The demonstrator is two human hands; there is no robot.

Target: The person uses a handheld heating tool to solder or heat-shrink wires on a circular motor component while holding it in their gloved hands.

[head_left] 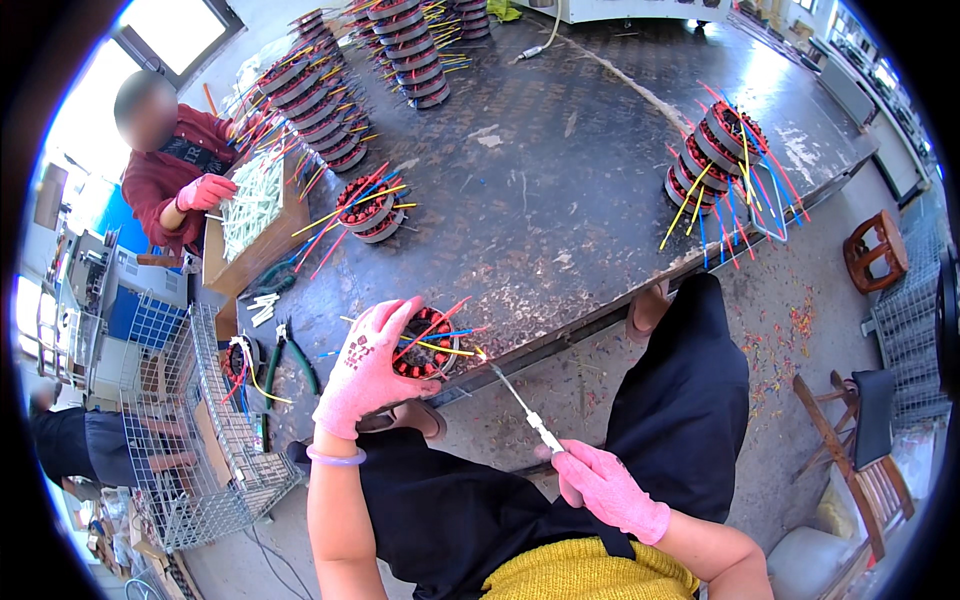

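Observation:
My left hand (pixel 365 365), in a pink glove with a purple bangle at the wrist, grips a motor stator (pixel 408 362) at the table's near edge. Red, blue and yellow wires stick out of the stator. In my right hand (pixel 608 485), also gloved in pink, is a slim tool with a white handle and thin grey shaft (pixel 540 430). Its tip points up and left, meeting or nearly touching the yellow wire ends; contact is too small to tell. Green-handled pliers (pixel 297 362) and another wired stator (pixel 240 362) lie left of my left hand.
Stacked stators (pixel 312 105) stand at the far left, others (pixel 715 155) at the right edge. One stator (pixel 371 210) sits alone. A gloved co-worker (pixel 205 192) reaches into a carton (pixel 290 225) of white tubes. A wire basket (pixel 215 450) and wooden chair (pixel 850 465) flank me.

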